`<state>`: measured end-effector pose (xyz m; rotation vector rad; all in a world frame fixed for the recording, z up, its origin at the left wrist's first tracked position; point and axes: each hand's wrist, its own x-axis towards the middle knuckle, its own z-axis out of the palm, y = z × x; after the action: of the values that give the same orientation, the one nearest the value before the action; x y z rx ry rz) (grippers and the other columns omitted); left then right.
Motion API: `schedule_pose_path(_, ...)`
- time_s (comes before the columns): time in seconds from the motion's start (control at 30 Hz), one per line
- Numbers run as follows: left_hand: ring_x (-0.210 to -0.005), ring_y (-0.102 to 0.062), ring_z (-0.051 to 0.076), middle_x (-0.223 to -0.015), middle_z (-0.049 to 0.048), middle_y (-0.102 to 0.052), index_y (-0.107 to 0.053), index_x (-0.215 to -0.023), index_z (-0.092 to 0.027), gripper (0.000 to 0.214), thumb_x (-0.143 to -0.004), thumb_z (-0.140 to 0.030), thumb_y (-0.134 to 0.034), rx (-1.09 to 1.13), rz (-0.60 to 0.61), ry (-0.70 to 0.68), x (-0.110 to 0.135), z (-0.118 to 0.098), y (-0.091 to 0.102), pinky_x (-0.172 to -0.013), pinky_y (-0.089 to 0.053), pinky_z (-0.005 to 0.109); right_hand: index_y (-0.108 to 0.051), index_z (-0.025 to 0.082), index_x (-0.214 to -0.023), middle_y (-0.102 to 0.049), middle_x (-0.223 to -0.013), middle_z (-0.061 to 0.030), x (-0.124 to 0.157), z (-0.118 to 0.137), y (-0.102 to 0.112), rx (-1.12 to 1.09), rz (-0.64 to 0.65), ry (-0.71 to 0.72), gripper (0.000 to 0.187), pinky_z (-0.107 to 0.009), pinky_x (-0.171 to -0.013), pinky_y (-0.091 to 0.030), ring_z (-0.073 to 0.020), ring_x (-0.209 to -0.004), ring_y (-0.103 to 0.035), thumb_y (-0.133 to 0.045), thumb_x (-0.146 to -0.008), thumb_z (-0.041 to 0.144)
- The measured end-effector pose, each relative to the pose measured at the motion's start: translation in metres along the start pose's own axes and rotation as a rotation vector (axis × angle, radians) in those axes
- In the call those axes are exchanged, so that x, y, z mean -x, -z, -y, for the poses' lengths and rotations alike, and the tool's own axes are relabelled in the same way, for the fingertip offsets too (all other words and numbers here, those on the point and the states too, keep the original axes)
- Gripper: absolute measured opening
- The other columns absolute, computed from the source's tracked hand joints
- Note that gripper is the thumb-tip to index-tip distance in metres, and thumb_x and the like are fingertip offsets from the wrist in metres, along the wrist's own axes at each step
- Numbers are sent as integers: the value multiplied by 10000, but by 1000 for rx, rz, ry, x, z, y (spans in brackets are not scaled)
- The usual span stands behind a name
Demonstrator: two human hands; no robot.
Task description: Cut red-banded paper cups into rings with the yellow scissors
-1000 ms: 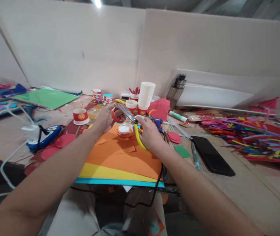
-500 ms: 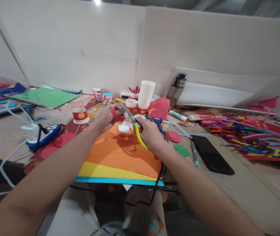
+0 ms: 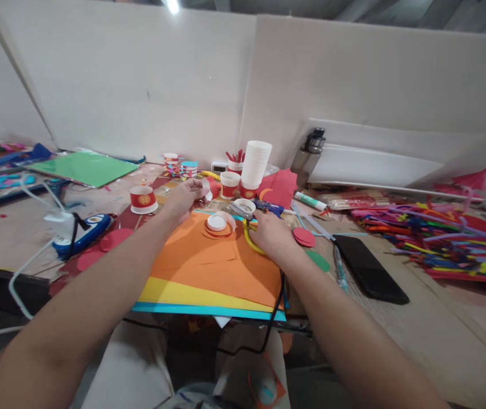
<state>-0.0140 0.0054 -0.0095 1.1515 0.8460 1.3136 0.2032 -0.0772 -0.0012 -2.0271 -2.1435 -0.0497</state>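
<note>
My left hand (image 3: 187, 198) is closed around a cut piece of red and white paper cup (image 3: 207, 187), held just above the back edge of the orange paper (image 3: 217, 264). My right hand (image 3: 268, 233) grips yellow-handled scissors (image 3: 246, 224), whose blades lie low and point left over the paper. A white cup bottom (image 3: 216, 222) rests on an orange paper circle between my hands. Another white ring (image 3: 244, 205) lies by the scissor blades.
Stacked white cups (image 3: 255, 165) and red-banded cups (image 3: 142, 199) stand behind. A blue glue gun (image 3: 81, 232) lies at left, a green sheet (image 3: 84, 168) beyond it. A black phone (image 3: 368, 267), red and green paper circles, and a pile of pipe cleaners (image 3: 439, 236) fill the right side.
The scissors came out of the red cup piece and dropped flat toward the paper. My left hand drew the cup piece back and slightly left.
</note>
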Motion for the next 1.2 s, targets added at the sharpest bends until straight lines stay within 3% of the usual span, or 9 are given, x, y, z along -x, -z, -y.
schedule_pose_path(0.13,-504,-575,84,-586,-55,-573,-544,-773,-163,353,-572,-251,-819,37,-1,10,-4,3,4,-493,-466,196,-675,148,-1111,-698,-1004,-202,1,-3,0,28,4,91,327,-411,-762,-503,-326,-926,-662,-598,-794,148)
schedule_pose_path(0.23,-518,-574,74,-669,-32,-634,-549,-782,-167,352,-583,-277,-817,76,-11,-25,-1,1,2,-522,-480,206,-706,145,-1040,-683,-985,-196,-1,-5,-1,-15,-103,140,246,-473,-838,-488,-338,-971,-631,-625,-814,199)
schedule_pose_path(0.37,-605,-624,98,-736,6,-678,-564,-797,-163,361,-611,-337,-820,43,27,-114,5,-1,-6,-517,-445,186,-665,151,-1124,-678,-1061,-135,-7,9,0,-513,-271,208,319,-386,-863,-503,-240,-969,-636,-581,-899,360)
schedule_pose_path(0.5,-600,-614,95,-761,21,-689,-587,-815,-152,366,-653,-394,-809,20,66,-209,8,4,-13,-550,-460,200,-556,175,-1275,-660,-1167,-107,-14,37,4,-897,-180,243,503,-313,-803,-525,-185,-954,-649,-630,-855,443)
schedule_pose_path(0.6,-630,-622,105,-765,28,-691,-604,-819,-141,370,-648,-387,-820,27,125,-237,10,8,-15,-609,-493,226,-497,182,-1326,-657,-1191,-108,-20,52,6,-916,-178,249,639,-317,-831,-519,-194,-997,-645,-730,-765,379)
schedule_pose_path(0.8,-737,-675,153,-851,54,-711,-626,-918,-150,314,-672,-270,-779,118,198,-27,8,0,-11,-660,-526,257,-577,200,-1189,-694,-1051,-54,-31,50,0,-924,-202,296,423,-305,-807,-520,-181,-938,-655,-682,-797,323)
schedule_pose_path(0.93,-739,-685,174,-909,99,-712,-629,-1015,-149,336,-763,-357,-705,179,318,133,9,-9,-7,-631,-536,283,-563,194,-1239,-673,-1072,-77,-32,42,-9,-703,-270,276,533,-358,-849,-503,-215,-968,-631,-737,-752,323)
schedule_pose_path(1.03,-779,-692,179,-956,114,-714,-647,-1029,-148,425,-669,-296,-818,75,384,141,12,-11,-7,-656,-542,279,-556,181,-1259,-644,-1134,-110,-30,42,-11,-559,-311,279,598,-390,-895,-482,-241,-1024,-607,-777,-713,286)
schedule_pose_path(1.2,-747,-672,117,-922,78,-718,-718,-905,-125,325,-607,-161,-841,-45,299,96,5,-11,4,-673,-536,213,-476,172,-1335,-637,-1127,-107,-31,43,-12,-697,-225,261,700,-330,-786,-508,-175,-863,-621,-777,-709,260)
